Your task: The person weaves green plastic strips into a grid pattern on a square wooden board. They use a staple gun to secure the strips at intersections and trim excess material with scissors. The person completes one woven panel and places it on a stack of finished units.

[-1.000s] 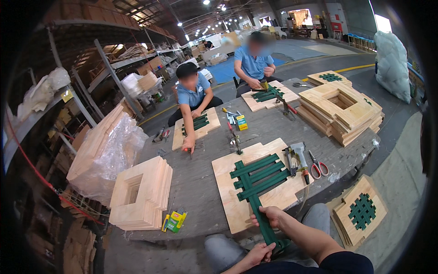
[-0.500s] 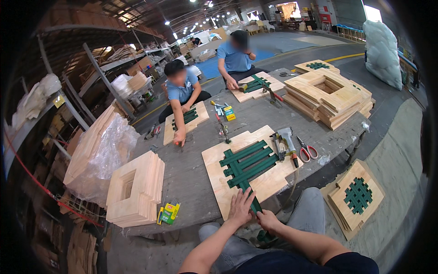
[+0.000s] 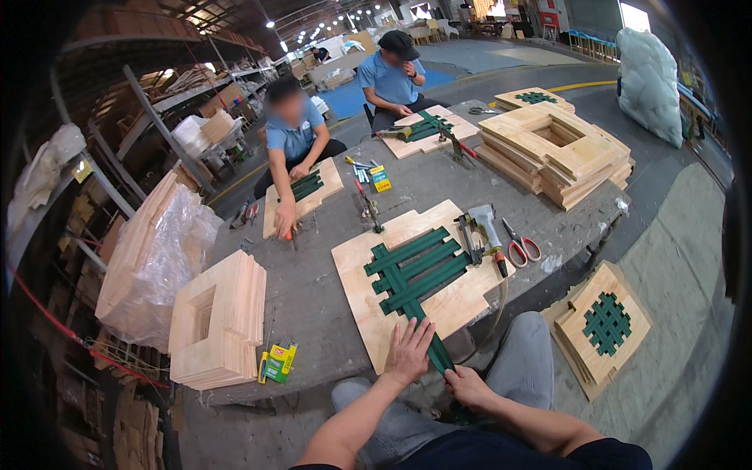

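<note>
A pale wooden panel (image 3: pixel 360 282) lies before me at the table's near edge. Green webbing straps (image 3: pixel 423 266) run in parallel over its centre hole, and one crosswise strap is woven through them. My left hand (image 3: pixel 409 350) rests on the panel's near part with fingers outstretched, partly over the crosswise strap. Just right of it, off the panel's edge, my right hand (image 3: pixel 468 386) grips the strap's free end (image 3: pixel 439 354), which looks taut. A staple gun (image 3: pixel 483 235) lies on the panel's far right corner, with red-handled scissors (image 3: pixel 522 244) beside it.
Wooden frames are stacked at left (image 3: pixel 219 321) and far right (image 3: pixel 556 149). Finished woven panels (image 3: pixel 605 323) lie low at my right. Pliers (image 3: pixel 368 207) and small yellow-green boxes (image 3: pixel 278 363) are on the table (image 3: pixel 305 290). Two co-workers (image 3: pixel 298 141) sit across with similar panels.
The view has shifted slightly. My right hand has drawn a little away from my left, showing more strap between them. The farther co-worker's hand has left a tool lying on their panel.
</note>
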Available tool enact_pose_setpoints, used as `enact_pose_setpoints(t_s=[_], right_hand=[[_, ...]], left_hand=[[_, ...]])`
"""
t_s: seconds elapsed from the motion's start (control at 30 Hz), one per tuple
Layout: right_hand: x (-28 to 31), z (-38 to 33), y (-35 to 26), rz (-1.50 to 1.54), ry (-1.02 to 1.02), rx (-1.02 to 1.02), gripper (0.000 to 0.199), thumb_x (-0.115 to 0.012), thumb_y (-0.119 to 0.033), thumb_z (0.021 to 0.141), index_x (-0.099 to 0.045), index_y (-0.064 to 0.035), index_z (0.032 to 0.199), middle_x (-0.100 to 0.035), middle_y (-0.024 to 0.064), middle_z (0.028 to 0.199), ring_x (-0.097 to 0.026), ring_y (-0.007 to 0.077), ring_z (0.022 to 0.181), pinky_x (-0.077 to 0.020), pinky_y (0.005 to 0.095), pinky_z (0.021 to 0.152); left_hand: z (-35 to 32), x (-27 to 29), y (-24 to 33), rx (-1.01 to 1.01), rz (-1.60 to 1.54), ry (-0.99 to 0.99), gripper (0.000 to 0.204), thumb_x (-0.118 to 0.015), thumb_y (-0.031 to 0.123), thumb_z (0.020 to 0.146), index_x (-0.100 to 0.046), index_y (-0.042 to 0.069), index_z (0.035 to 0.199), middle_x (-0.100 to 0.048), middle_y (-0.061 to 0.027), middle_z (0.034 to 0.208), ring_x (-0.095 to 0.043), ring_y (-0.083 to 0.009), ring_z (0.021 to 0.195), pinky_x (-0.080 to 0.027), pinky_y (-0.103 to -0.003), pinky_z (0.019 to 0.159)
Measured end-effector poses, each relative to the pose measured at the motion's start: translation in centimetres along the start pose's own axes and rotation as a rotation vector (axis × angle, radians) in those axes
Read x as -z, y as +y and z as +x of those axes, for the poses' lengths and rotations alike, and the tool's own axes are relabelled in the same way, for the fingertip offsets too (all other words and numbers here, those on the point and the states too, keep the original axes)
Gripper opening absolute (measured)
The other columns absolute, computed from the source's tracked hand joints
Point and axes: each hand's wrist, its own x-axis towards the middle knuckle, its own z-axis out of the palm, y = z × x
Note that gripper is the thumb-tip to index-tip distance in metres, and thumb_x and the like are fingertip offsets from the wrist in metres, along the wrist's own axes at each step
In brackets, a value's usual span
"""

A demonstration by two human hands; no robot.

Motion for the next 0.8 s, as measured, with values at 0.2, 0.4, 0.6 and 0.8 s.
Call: enact_pose_setpoints(t_s=[0.2, 0.4, 0.6, 0.8], right_hand=[[-0.1, -0.2, 0.3, -0.029, 0.011, 0.023, 0.033, -0.049, -0.028, 0.105, -0.06, -0.001, 0.089, -0.056, 0.0038, 0.07, -0.052, 0.015, 0.062, -0.0436, 0.0346, 0.059], [0.1, 0.0, 0.7, -0.115, 0.009, 0.04, 0.035, -0.049, -0.029, 0.105, -0.06, 0.0001, 0.09, -0.058, 0.0074, 0.07, -0.057, 0.0198, 0.066, -0.0465, 0.0377, 0.064], [0.5, 0.4, 1.4, -0.251, -0.009, 0.094, 0.038, -0.045, -0.03, 0.104, -0.06, 0.0016, 0.089, -0.063, 0.017, 0.074, -0.064, 0.0336, 0.073, -0.0485, 0.0451, 0.071], [1.3, 0.4, 1.6, -0.476, -0.021, 0.149, 0.038, -0.044, -0.029, 0.106, -0.06, 0.0024, 0.094, -0.066, 0.0261, 0.085, -0.065, 0.0461, 0.086, -0.0492, 0.0528, 0.077]], left_hand=[[0.0, -0.6, -0.1, -0.049, -0.017, 0.036, 0.069, -0.062, 0.013, 0.083, -0.048, 0.009, 0.15, -0.046, -0.0112, 0.156, -0.044, -0.0348, 0.143, -0.027, -0.06, 0.119], [-0.2, -1.2, -0.6, -0.079, 0.018, 0.063, 0.065, -0.062, 0.016, 0.084, -0.052, 0.009, 0.147, -0.05, -0.0115, 0.154, -0.047, -0.035, 0.141, -0.028, -0.059, 0.118], [-0.3, -1.9, -1.0, -0.112, 0.053, 0.089, 0.056, -0.056, 0.017, 0.091, -0.054, 0.008, 0.146, -0.053, -0.0126, 0.151, -0.051, -0.0374, 0.137, -0.034, -0.054, 0.118], [-0.4, -2.2, -1.4, -0.138, 0.049, 0.078, 0.051, -0.05, 0.019, 0.096, -0.054, 0.006, 0.145, -0.052, -0.0151, 0.152, -0.05, -0.0403, 0.137, -0.033, -0.051, 0.119]])
